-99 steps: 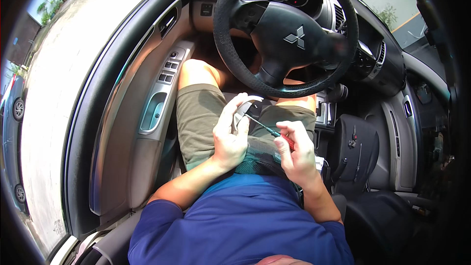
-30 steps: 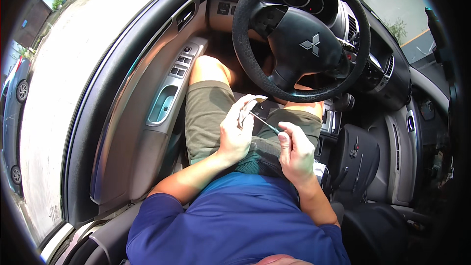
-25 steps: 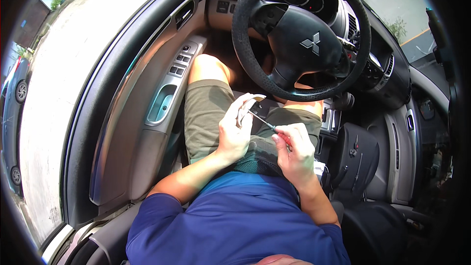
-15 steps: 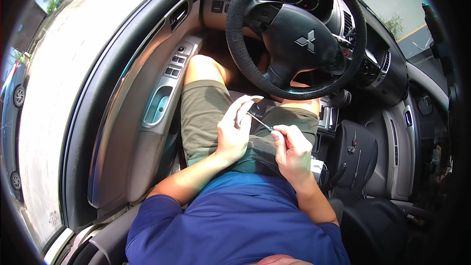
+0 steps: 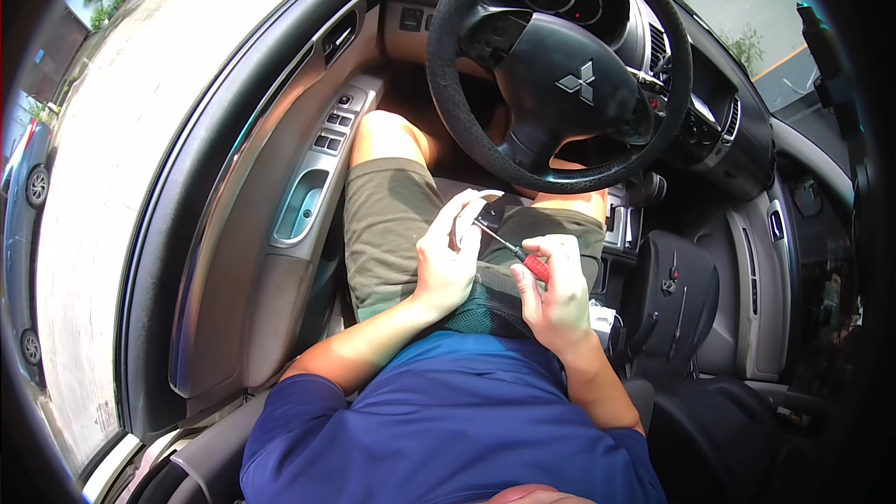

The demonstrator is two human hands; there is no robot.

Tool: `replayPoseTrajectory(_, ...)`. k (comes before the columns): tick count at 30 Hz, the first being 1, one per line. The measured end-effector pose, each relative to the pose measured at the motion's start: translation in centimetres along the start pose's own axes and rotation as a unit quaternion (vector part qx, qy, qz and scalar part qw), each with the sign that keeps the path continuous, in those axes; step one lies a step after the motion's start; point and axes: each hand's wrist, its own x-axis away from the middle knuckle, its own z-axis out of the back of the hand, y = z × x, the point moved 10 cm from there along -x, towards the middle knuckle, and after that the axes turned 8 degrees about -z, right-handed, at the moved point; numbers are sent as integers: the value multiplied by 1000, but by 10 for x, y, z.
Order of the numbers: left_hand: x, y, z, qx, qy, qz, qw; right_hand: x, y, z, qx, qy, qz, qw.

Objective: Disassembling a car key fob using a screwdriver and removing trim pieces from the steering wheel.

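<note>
Your left hand (image 5: 446,261) is gripping the pale curved piece (image 5: 464,220) above your lap; your right hand (image 5: 557,285) is grasping the red-handled screwdriver (image 5: 535,267) between thumb and fingers. Its tip is pointing at the piece, close to your left thumb, so excess pressure could be sending it into skin; whether it is touching, you cannot tell. A loosened grip could be dropping the piece. Nothing solid is supporting the work: you are sitting between door (image 5: 266,271) and black pad (image 5: 653,327), below the steering wheel (image 5: 551,84). Small metal items (image 5: 669,274) are lying nearer the pad's far edge.
</note>
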Motion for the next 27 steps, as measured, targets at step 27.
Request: replayPoseTrajectory(27, -4, 16, 3, -43, 2, -38, 998, 5, 5, -17, 46, -69, 103, 991)
